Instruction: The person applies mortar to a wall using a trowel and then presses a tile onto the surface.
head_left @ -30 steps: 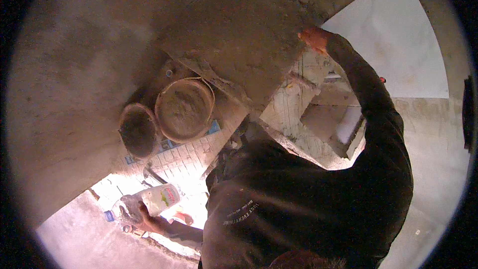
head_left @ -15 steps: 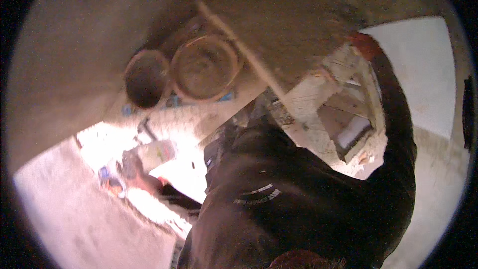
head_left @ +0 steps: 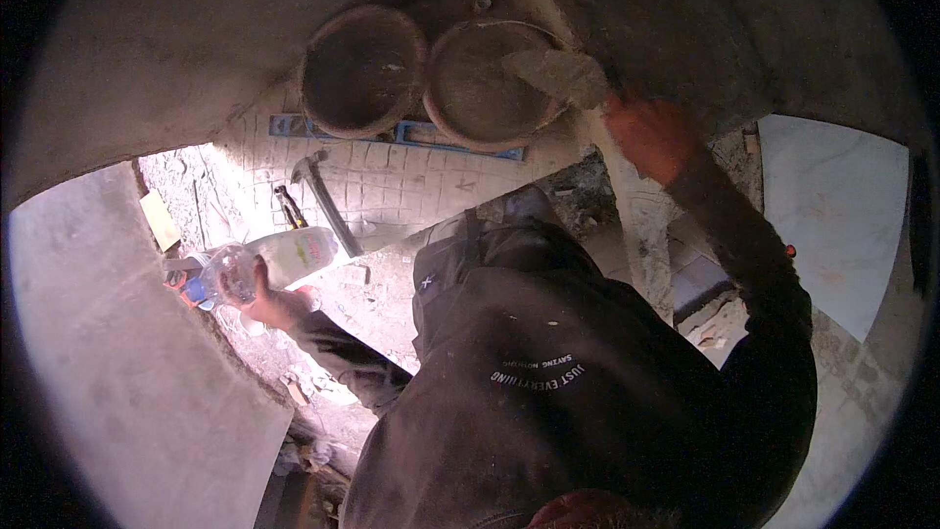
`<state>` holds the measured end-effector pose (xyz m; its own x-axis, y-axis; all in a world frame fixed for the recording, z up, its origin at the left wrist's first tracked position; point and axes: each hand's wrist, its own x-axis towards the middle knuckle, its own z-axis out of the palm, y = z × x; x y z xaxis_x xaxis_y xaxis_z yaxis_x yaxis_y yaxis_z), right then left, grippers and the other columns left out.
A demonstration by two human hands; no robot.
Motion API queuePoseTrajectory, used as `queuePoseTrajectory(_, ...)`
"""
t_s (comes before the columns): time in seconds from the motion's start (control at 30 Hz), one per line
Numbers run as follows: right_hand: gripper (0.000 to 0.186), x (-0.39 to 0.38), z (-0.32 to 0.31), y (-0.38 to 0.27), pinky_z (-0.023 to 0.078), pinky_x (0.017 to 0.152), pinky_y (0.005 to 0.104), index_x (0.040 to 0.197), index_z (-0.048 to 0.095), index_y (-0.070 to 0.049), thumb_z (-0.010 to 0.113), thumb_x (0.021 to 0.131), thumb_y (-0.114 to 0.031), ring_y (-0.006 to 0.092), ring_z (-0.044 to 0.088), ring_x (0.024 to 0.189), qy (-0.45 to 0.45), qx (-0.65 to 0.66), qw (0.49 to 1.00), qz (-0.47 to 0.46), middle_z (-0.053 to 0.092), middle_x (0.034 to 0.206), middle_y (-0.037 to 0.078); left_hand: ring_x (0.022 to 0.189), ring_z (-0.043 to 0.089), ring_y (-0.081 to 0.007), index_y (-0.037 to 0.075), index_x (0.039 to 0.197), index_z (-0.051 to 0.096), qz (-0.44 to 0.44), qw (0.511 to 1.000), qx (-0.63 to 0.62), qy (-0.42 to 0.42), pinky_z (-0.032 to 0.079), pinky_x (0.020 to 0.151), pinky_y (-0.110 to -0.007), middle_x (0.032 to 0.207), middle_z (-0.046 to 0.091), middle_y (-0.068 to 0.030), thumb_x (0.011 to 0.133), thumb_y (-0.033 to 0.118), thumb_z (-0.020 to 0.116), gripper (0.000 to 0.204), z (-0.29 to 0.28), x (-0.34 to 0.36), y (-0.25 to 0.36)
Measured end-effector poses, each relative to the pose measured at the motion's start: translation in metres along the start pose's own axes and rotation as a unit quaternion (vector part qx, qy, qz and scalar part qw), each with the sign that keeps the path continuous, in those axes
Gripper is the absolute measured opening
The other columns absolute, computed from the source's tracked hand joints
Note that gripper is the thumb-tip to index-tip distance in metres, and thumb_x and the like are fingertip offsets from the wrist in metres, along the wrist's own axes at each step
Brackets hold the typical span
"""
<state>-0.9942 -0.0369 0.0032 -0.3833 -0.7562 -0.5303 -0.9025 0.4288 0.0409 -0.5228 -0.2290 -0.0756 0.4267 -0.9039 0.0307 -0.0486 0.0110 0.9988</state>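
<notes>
My left hand (head_left: 272,306) is closed around the neck end of a clear plastic bottle (head_left: 294,253), which lies tilted with its blue cap end to the left. My right hand (head_left: 651,140) grips a trowel; its grey, coated blade (head_left: 563,75) reaches left over the rim of a round clay bowl (head_left: 480,88). The trowel's handle is hidden in my fist. A second, darker bowl (head_left: 360,69) stands against the first one's left side.
A blue spirit level (head_left: 460,142) lies along the bowls' near side. A hammer (head_left: 328,201) and pliers (head_left: 287,206) rest near the bottle. A long plank (head_left: 627,206) slants past my right hand. A pale panel (head_left: 832,216) is at the right, rubble (head_left: 578,186) by my legs.
My right hand has come in from the right toward the bowls, and the trowel blade now shows. The view has shifted, so bowls and plank appear farther right. My left hand remains at the bottle.
</notes>
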Motion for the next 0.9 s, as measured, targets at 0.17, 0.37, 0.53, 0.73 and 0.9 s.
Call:
queuePoseTrajectory(0.17, 0.032, 0.062, 0.096, -0.032, 0.055, 0.069, 0.0533, 0.112, 0.056, 0.004, 0.052, 0.096, -0.023, 0.0394, 0.067, 0.073, 0.034, 0.030, 0.994, -0.098, 0.067, 0.085, 0.022, 0.111, 0.058, -0.0276, 0.007, 0.138, 0.041, -0.006, 0.999, -0.022, 0.023, 0.055, 0.090, -0.041, 0.130, 0.054, -0.0166, 0.074, -0.013, 0.070, 0.073, -0.029, 0.078, -0.028)
queuePoseTrajectory(0.37, 0.042, 0.100, 0.116, -0.075, 0.051, 0.067, 0.0491, 0.119, 0.054, 0.003, 0.051, 0.100, -0.034, 0.0298, 0.063, 0.075, -0.102, 0.321, 0.940, -0.047, 0.064, 0.099, 0.023, 0.110, 0.059, -0.0281, 0.006, 0.136, 0.043, -0.014, 0.999, -0.022, 0.025, 0.057, 0.088, -0.040, 0.131, 0.054, -0.0177, 0.076, -0.015, 0.068, 0.069, -0.039, 0.153, -0.075)
queuePoseTrajectory(0.53, 0.043, 0.066, 0.119, -0.061, 0.048, 0.072, 0.0433, 0.124, 0.052, -0.003, 0.049, 0.100, -0.039, 0.0229, 0.059, 0.086, -0.239, 0.591, 0.760, 0.128, 0.061, 0.104, 0.020, 0.110, 0.060, -0.0286, 0.007, 0.135, 0.048, -0.009, 0.994, 0.105, 0.011, 0.057, 0.088, -0.039, 0.128, 0.056, -0.0174, 0.079, -0.005, 0.069, 0.060, -0.048, 0.189, -0.114)
queuePoseTrajectory(0.73, 0.038, 0.026, 0.099, -0.068, 0.046, 0.067, 0.0442, 0.119, 0.054, -0.009, 0.049, 0.101, -0.042, 0.0223, 0.057, 0.077, -0.001, 0.493, 0.869, 0.030, 0.059, 0.090, 0.014, 0.099, 0.064, -0.0257, 0.004, 0.137, 0.044, 0.039, 0.986, 0.158, -0.026, 0.056, 0.084, -0.038, 0.120, 0.061, -0.0161, 0.073, 0.005, 0.080, 0.073, -0.060, 0.212, -0.167)
queuePoseTrajectory(0.9, 0.034, 0.018, 0.095, -0.051, 0.045, 0.059, 0.0342, 0.115, 0.055, -0.009, 0.052, 0.100, -0.039, 0.0125, 0.053, 0.070, -0.125, 0.684, 0.710, 0.115, 0.053, 0.081, 0.004, 0.110, 0.058, -0.0281, -0.004, 0.130, 0.050, 0.293, 0.924, 0.208, -0.133, 0.049, 0.096, -0.042, 0.126, 0.058, -0.0172, 0.073, 0.006, 0.083, 0.067, -0.073, 0.246, -0.192)
